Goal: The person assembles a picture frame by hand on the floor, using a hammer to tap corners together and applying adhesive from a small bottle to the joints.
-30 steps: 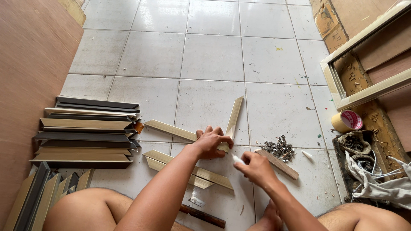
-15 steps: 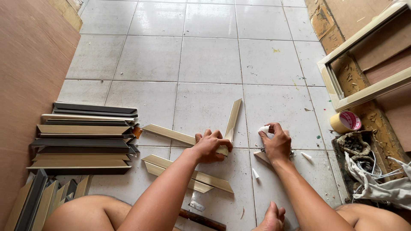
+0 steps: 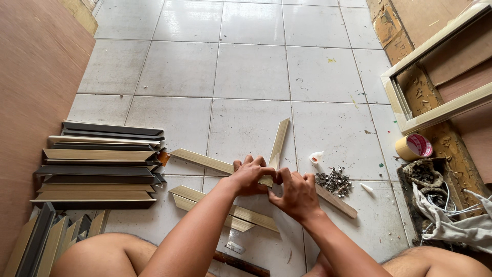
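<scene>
A pale tiled floor (image 3: 251,66) fills most of the view, with a brown board wall (image 3: 31,102) along the left edge. At the upper right a large cream frame (image 3: 410,110) leans over cardboard. At the left, a stack of dark and tan moulding lengths (image 3: 97,164) lies flat on the floor, and more strips (image 3: 46,241) stand slanted at the bottom left corner.

The person sits on the floor, bare knees at the bottom edge, both arms reaching forward. Near the middle lie the moulding pieces (image 3: 205,161) in hand: one tan length runs from the left toward the hands, a second (image 3: 279,141) angles up and away from them, and a third (image 3: 335,201) extends to the right, so that the ends meet under the hands. Two more tan lengths (image 3: 230,213) lie just nearer the person.

The left hand (image 3: 251,177) presses down on the joint, fingers curled together over the wood. The right hand (image 3: 297,195) sits touching it, fingers closed on the same meeting point; what lies under them is hidden.

At the right, a heap of cloth and cord (image 3: 451,215) sits beside a tape roll (image 3: 415,147). Just right of the right hand is a small pile of metal fasteners (image 3: 333,180), with a white scrap (image 3: 316,156) above it.
</scene>
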